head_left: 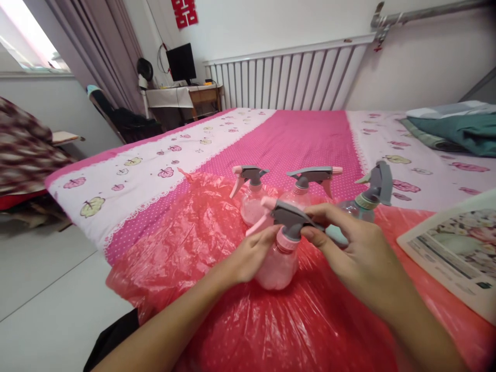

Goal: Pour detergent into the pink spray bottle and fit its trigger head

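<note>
A pink spray bottle (277, 271) with a grey trigger head stands nearest to me on a red plastic sheet (163, 248). My left hand (251, 258) is closed around the bottle's neck and side. With thumb and index finger, my right hand (354, 253) pinches the back of the grey head. Just behind are two more pink spray bottles, one at the left (252, 206) and one in the middle (298, 196), the latter partly hidden. A green-collared spray bottle (364, 201) stands behind my right hand, its lower part covered.
The sheet lies on a bed with a pink patterned cover (310, 134). A printed bag or sheet (457, 253) lies at the right, below folded cloths (461, 126). Farther back are a headboard (287, 77), a desk (170, 98) with a monitor (181, 63), and a chair (124, 116).
</note>
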{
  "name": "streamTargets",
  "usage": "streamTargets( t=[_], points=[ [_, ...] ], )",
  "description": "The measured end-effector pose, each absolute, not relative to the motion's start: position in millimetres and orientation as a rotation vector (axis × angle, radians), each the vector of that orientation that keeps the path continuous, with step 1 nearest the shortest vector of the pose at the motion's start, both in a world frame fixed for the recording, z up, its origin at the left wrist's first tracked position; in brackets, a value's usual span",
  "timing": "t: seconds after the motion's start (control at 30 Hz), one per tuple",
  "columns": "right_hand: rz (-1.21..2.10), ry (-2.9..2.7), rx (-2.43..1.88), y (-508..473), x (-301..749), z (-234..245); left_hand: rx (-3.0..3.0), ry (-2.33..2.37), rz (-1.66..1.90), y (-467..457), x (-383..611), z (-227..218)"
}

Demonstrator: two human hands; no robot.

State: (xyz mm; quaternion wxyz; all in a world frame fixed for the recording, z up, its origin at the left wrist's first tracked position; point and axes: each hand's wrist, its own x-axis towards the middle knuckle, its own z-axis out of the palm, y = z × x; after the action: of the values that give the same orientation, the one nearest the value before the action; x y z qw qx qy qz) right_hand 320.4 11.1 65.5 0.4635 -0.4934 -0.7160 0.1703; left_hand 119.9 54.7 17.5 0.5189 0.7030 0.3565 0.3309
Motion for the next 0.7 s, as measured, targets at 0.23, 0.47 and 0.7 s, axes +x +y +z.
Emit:
streamTargets(
  t=[0.23,0.47,0.7],
  points=[
    [0.291,-1.709,-1.221,10.0,319.5,62.2,1.676,0.747,0.828,54.9,126.6,24.3],
    [0.398,-1.453,-1.101,5.2,317.4,55.2,1.793,0.678,0.785,55.1,123.1,28.0],
    [0.324,-1.722,-1.141,8.1,314.6,59.4,1.794,0.724,0.759,59.4,120.2,17.4]
  ],
)
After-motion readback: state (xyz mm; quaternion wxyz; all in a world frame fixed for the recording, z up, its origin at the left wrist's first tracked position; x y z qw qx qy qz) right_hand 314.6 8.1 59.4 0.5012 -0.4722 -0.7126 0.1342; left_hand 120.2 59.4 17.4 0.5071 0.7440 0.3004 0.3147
